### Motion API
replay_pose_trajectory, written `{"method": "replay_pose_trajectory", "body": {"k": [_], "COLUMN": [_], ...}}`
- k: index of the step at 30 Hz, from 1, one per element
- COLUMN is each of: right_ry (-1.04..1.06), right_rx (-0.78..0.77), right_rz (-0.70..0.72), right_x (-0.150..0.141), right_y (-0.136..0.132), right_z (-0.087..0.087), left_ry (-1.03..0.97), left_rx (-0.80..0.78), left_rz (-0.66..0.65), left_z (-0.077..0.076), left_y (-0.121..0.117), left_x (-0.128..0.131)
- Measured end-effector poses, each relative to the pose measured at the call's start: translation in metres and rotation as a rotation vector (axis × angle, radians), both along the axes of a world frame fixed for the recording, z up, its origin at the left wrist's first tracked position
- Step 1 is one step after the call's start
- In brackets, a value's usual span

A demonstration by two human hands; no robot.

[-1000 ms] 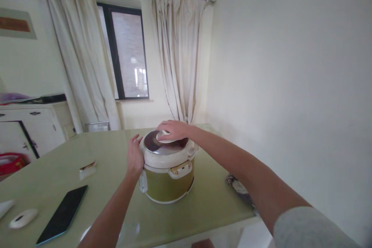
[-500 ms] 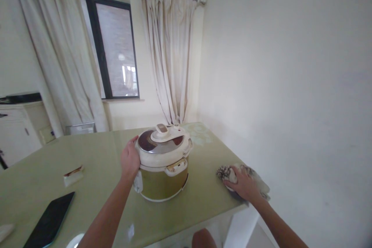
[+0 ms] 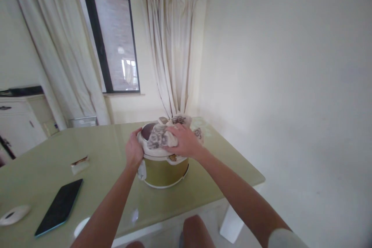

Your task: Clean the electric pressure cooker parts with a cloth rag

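An electric pressure cooker [image 3: 166,172] stands upright on the table, white on top with a greenish-gold body. My left hand [image 3: 135,149] is wrapped against the left side of its white lid rim. On top of the lid, my right hand [image 3: 186,141] grips a bunched cloth [image 3: 158,136], pale with a dark pattern, and presses it down. The cloth and hand hide most of the lid and its handle. A strip of the dark lid panel shows at the left.
The green tabletop [image 3: 107,151] ends at a near edge and a right corner by the wall. At left lie a dark tablet or phone [image 3: 60,206], a white oval object [image 3: 15,215] and a small whitish packet [image 3: 80,166]. A white round item [image 3: 81,226] is partly behind my left forearm.
My right hand has carried the cloth from the table's right corner leftward onto the cooker's lid. My left hand stays at the cooker's side. The view has shifted slightly.
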State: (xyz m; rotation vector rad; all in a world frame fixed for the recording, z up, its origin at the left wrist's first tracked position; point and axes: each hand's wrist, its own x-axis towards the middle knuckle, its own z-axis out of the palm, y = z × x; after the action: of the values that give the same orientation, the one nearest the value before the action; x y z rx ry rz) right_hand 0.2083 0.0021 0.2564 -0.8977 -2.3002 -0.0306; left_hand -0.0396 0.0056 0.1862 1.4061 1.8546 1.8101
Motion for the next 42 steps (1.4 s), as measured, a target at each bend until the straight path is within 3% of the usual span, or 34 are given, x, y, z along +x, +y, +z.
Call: {"method": "replay_pose_trajectory", "body": {"k": [3, 7, 13, 16, 19, 21, 26, 30, 37, 39, 42], "right_ry": [-0.113, -0.098, 0.16, 0.212, 0.218, 0.172, 0.003, 0.06, 0.179, 0.207, 0.256], "right_rx": [0.02, 0.023, -0.09, -0.165, -0.223, -0.162, 0.056, 0.048, -0.068, -0.044, 0.025], "right_rz": [0.045, 0.041, -0.441, -0.524, -0.496, -0.449, -0.11, 0.095, 0.062, 0.007, 0.038], "right_x": [-0.032, -0.032, -0.029, -0.028, -0.027, -0.031, -0.056, -0.056, -0.008, 0.0, 0.002], "right_y": [0.009, 0.005, 0.002, 0.012, 0.014, 0.004, -0.021, -0.004, 0.042, 0.055, 0.069], "right_z": [-0.001, -0.007, -0.008, -0.003, 0.0, -0.001, -0.011, -0.009, -0.007, -0.007, -0.008], "left_ry": [0.055, 0.192, 0.439, 0.454, 0.441, 0.424, 0.359, 0.349, 0.293, 0.287, 0.298], "left_rx": [0.05, 0.123, 0.0, 0.006, 0.043, 0.068, 0.148, 0.132, 0.057, 0.043, 0.034], "left_rz": [-0.058, -0.179, -0.283, -0.276, -0.234, -0.206, -0.293, -0.297, -0.212, -0.2, -0.22], "left_z": [-0.001, 0.003, 0.022, 0.031, 0.031, 0.026, 0.01, 0.008, 0.011, 0.009, 0.006], "left_y": [0.0, 0.007, 0.023, 0.022, 0.019, 0.019, 0.026, 0.023, 0.015, 0.017, 0.018], "left_x": [0.0, -0.007, -0.014, -0.003, 0.007, 0.008, -0.009, -0.015, -0.007, -0.009, -0.013]}}
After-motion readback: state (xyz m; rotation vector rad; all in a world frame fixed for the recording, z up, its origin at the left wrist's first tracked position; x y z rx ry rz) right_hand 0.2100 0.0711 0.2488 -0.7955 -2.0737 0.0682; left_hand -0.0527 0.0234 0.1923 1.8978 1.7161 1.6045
